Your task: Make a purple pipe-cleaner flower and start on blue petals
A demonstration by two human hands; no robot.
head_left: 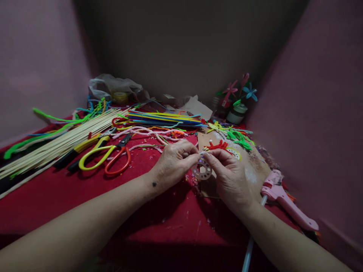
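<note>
Showing just below left grip [173,160] and right grip [230,175], both pinching pale strands [204,150]: perforated disc [202,172]

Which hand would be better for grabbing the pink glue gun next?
Probably the right hand: the pink glue gun lies out to the right, beside that forearm. The left hand is farther away. Both are pinching at a small pale piece, though.

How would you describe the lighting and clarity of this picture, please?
Head view: dim overall, the back wall darkest; head view: soft shadows on the red cloth below the left hand and right hand; head view: the thin pieces between them too small to make out clearly.
</note>
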